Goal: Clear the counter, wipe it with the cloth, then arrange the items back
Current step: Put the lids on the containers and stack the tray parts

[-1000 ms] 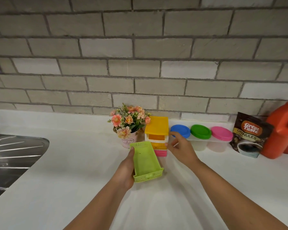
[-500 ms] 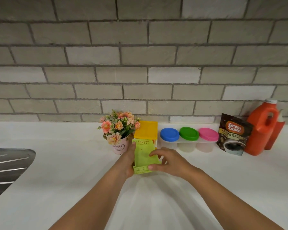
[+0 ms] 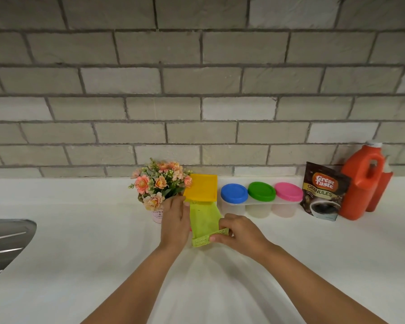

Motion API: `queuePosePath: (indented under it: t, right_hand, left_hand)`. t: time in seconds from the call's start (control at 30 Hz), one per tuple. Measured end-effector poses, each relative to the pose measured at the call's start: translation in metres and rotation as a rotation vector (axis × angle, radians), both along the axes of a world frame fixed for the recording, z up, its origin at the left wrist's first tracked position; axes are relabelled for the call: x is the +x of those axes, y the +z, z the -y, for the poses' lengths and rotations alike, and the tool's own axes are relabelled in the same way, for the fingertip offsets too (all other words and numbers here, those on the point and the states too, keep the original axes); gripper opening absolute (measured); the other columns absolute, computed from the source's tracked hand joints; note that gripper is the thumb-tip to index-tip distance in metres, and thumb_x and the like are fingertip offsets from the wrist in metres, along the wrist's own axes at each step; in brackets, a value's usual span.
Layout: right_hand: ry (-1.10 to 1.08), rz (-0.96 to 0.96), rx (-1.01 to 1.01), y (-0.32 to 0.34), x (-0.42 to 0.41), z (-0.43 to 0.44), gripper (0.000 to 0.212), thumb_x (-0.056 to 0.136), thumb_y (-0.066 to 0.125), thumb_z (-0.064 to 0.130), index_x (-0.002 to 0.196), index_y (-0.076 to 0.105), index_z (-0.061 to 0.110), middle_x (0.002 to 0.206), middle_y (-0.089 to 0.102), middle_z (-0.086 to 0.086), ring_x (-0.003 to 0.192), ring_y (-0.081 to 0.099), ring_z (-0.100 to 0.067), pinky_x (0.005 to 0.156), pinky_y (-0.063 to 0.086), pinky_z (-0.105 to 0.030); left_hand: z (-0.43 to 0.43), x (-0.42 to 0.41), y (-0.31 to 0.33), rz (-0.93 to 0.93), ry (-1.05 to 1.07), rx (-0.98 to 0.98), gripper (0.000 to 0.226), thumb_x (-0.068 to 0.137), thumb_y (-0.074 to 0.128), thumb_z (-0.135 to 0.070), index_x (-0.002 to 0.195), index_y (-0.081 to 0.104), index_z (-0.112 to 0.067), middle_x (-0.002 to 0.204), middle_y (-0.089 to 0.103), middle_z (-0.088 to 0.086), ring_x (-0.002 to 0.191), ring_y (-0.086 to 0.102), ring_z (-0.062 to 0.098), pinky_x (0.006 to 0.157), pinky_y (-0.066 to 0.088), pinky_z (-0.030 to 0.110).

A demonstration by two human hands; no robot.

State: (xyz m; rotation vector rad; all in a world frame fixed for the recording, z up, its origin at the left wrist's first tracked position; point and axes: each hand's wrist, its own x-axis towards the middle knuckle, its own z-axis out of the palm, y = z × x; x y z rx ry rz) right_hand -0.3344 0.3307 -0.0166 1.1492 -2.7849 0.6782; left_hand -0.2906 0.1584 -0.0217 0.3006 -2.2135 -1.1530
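Arrange-back stage, probably near the end. The white desk (image 3: 80,253) looked bare and clean in the middle. No cloth was in view, so wiping seemed done, but that couldn't be confirmed.

Already lined up at the grey brick wall (image 3: 197,90):
- pink pot of artificial peach flowers (image 3: 158,183)
- small plastic drawer unit with yellow top (image 3: 201,188), just beside the pot
- three clear plastic jars with blue, green and pink lids (image 3: 261,191)
- brown coffee granules pouch (image 3: 323,192)
- orange plastic jug (image 3: 362,183), far right

The steel sink edge (image 3: 5,242) showed far left, well apart from the rest.

The green perforated plastic drawer (image 3: 205,220) was the item in hand. Its back end sat under the yellow top and its front end stuck out toward the person, so it was only partly in.

The right grip (image 3: 239,232) was narrow, fingers curled and pinching the drawer's front lip. The left grip (image 3: 174,220) lay along the drawer's left side, touching it. Its fingers were fairly straight and not clasping, with the tips near the yellow top's corner, likely steadying the unit.

Left to do: push the drawer fully home and let go. Whether more items waited out of frame couldn't be told.
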Motion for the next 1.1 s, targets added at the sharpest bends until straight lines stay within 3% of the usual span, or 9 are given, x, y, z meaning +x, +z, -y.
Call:
queuePosePath:
  t: [0.13, 0.23, 0.3, 0.4, 0.5, 0.63, 0.77, 0.9, 1.1]
  right_hand:
    - [-0.006, -0.011, -0.039, -0.005, 0.001, -0.002, 0.07, 0.068, 0.04, 0.074, 0.083, 0.061, 0.009, 0.076, 0.046, 0.002, 0.068, 0.042, -0.013, 0.06, 0.032, -0.026]
    - [-0.03, -0.001, -0.085, -0.005, -0.005, -0.001, 0.042, 0.084, 0.059, 0.05, 0.092, 0.061, 0.009, 0.081, 0.051, -0.001, 0.071, 0.043, -0.014, 0.062, 0.033, -0.026]
    - [-0.049, 0.004, -0.137, -0.002, -0.009, 0.005, 0.031, 0.09, 0.058, 0.035, 0.108, 0.057, 0.011, 0.093, 0.06, -0.006, 0.075, 0.047, -0.015, 0.065, 0.036, -0.024]
    - [-0.113, -0.013, -0.149, 0.002, -0.016, 0.016, 0.047, 0.09, 0.058, 0.029, 0.133, 0.042, 0.017, 0.115, 0.055, -0.007, 0.095, 0.055, -0.022, 0.072, 0.042, -0.026]
    - [-0.194, -0.118, -0.09, 0.008, -0.028, 0.025, 0.064, 0.088, 0.06, 0.033, 0.144, 0.03, 0.023, 0.127, 0.041, -0.006, 0.115, 0.043, -0.022, 0.087, 0.044, -0.032]
    - [-0.225, -0.175, 0.053, 0.015, -0.045, 0.033, 0.055, 0.092, 0.053, 0.036, 0.143, 0.037, 0.024, 0.146, 0.032, 0.0, 0.131, 0.029, -0.024, 0.106, 0.031, -0.032]
    - [-0.197, -0.179, 0.071, 0.014, -0.053, 0.034, 0.052, 0.092, 0.053, 0.035, 0.141, 0.039, 0.023, 0.145, 0.038, 0.002, 0.13, 0.032, -0.022, 0.106, 0.03, -0.03]
    - [-0.184, -0.216, 0.096, 0.014, -0.058, 0.034, 0.051, 0.092, 0.052, 0.035, 0.14, 0.041, 0.022, 0.144, 0.042, 0.001, 0.13, 0.035, -0.021, 0.106, 0.031, -0.031]
    - [-0.214, -0.21, 0.101, 0.012, -0.055, 0.034, 0.05, 0.094, 0.05, 0.035, 0.141, 0.04, 0.022, 0.146, 0.041, 0.002, 0.13, 0.035, -0.021, 0.106, 0.032, -0.034]
  left_hand:
    - [0.006, -0.006, -0.003, 0.122, -0.129, -0.161, 0.039, 0.1, 0.036, -0.023, 0.137, 0.043, -0.01, 0.144, 0.038, 0.004, 0.135, 0.032, 0.017, 0.102, 0.022, 0.017]
    - [0.008, -0.009, -0.002, 0.122, -0.143, -0.179, 0.04, 0.1, 0.036, -0.024, 0.137, 0.043, -0.01, 0.142, 0.041, 0.007, 0.133, 0.034, 0.019, 0.106, 0.025, 0.023]
    - [0.009, -0.01, 0.001, 0.134, -0.141, -0.17, 0.039, 0.1, 0.035, -0.026, 0.135, 0.045, -0.01, 0.139, 0.043, 0.007, 0.13, 0.036, 0.019, 0.104, 0.027, 0.025]
    - [0.012, -0.01, 0.003, 0.16, -0.16, -0.18, 0.04, 0.1, 0.034, -0.028, 0.134, 0.046, -0.011, 0.135, 0.045, 0.006, 0.128, 0.039, 0.019, 0.103, 0.03, 0.026]
    - [0.018, -0.008, 0.002, 0.16, -0.193, -0.272, 0.041, 0.099, 0.037, -0.03, 0.134, 0.047, -0.012, 0.134, 0.049, 0.004, 0.127, 0.042, 0.019, 0.101, 0.032, 0.026]
    - [0.026, -0.009, 0.003, 0.16, -0.185, -0.38, 0.04, 0.096, 0.049, -0.022, 0.134, 0.048, -0.012, 0.131, 0.052, 0.004, 0.122, 0.047, 0.02, 0.097, 0.036, 0.024]
    - [0.031, -0.017, 0.005, 0.111, -0.117, -0.414, 0.037, 0.088, 0.06, -0.007, 0.124, 0.06, -0.012, 0.12, 0.061, 0.007, 0.108, 0.059, 0.023, 0.089, 0.041, 0.024]
    - [0.026, -0.027, 0.01, 0.075, -0.048, -0.377, 0.027, 0.088, 0.056, -0.001, 0.112, 0.067, -0.007, 0.112, 0.065, 0.01, 0.101, 0.062, 0.027, 0.083, 0.046, 0.029]
    - [0.019, -0.028, 0.012, 0.076, -0.016, -0.385, 0.025, 0.089, 0.053, 0.001, 0.11, 0.066, -0.003, 0.11, 0.065, 0.014, 0.1, 0.061, 0.027, 0.081, 0.045, 0.029]
